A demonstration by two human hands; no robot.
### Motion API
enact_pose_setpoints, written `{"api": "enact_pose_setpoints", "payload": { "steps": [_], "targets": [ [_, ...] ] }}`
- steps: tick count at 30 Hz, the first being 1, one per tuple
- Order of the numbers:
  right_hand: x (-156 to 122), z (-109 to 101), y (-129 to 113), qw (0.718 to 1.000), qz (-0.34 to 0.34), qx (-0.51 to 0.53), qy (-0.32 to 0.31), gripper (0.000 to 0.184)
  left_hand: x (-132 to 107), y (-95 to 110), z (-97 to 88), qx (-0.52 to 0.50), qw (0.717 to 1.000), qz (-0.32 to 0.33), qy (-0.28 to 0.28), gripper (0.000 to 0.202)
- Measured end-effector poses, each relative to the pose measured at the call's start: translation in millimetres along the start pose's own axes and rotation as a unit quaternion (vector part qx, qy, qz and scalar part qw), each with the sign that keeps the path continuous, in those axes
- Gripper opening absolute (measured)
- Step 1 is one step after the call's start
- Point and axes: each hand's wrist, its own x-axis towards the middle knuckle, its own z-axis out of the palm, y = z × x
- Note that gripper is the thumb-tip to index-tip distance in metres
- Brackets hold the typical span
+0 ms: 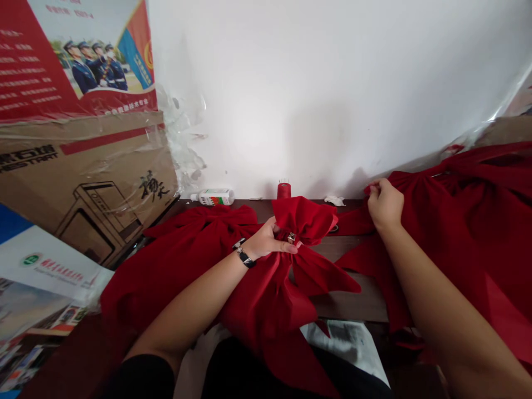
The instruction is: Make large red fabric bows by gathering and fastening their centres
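Note:
My left hand (270,241) grips the gathered middle of a large red cloth bow (266,293), just beside a small metal clip (291,238) pinned at its knot. A black wristwatch (246,257) sits on that wrist. The bow's loops and tails spread across the wooden bench (344,305) and toward my lap. To the right, my right hand (385,205) pinches the edge of a separate heap of red cloth (469,233). That heap hangs over the bench's right end, and its lower folds are partly hidden by my forearm.
A red thread spool (284,190) with pins in its top, a white bottle (214,197) lying on its side and a white tissue (334,200) stand along a white wall (316,83). A cardboard box (87,183) and poster (70,50) lean at left. Newspaper (344,346) lies below.

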Motion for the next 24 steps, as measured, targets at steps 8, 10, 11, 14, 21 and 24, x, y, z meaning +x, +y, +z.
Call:
{"api": "enact_pose_setpoints", "payload": {
  "steps": [8, 10, 11, 14, 21, 24],
  "targets": [
    [-2.0, 1.9, -17.5, 0.950, 0.090, 0.300, -0.009, 0.020, 7.6, -8.0, -1.0, 0.033, 0.995, 0.037, 0.082, 0.036],
    [-7.7, -2.4, -36.9, 0.921, 0.081, 0.378, -0.042, 0.024, 8.2, -12.5, -2.1, 0.040, 0.993, 0.042, 0.099, 0.038],
    [-11.6, -6.2, -47.8, 0.910, 0.067, 0.405, -0.067, 0.026, 8.3, -14.5, -2.6, 0.042, 0.992, 0.043, 0.107, 0.038],
    [-25.7, -20.7, -78.2, 0.875, 0.001, 0.445, -0.189, 0.027, 8.6, -18.2, -3.2, 0.048, 0.990, 0.039, 0.125, 0.038],
    [-47.1, -32.9, -107.9, 0.814, -0.070, 0.454, -0.356, 0.021, 8.3, -22.1, -3.4, 0.038, 0.988, 0.021, 0.148, 0.044],
    [-50.3, -30.7, -111.2, 0.800, -0.068, 0.472, -0.364, 0.022, 8.1, -23.2, -4.0, 0.040, 0.988, 0.012, 0.151, 0.046]
  ]
}}
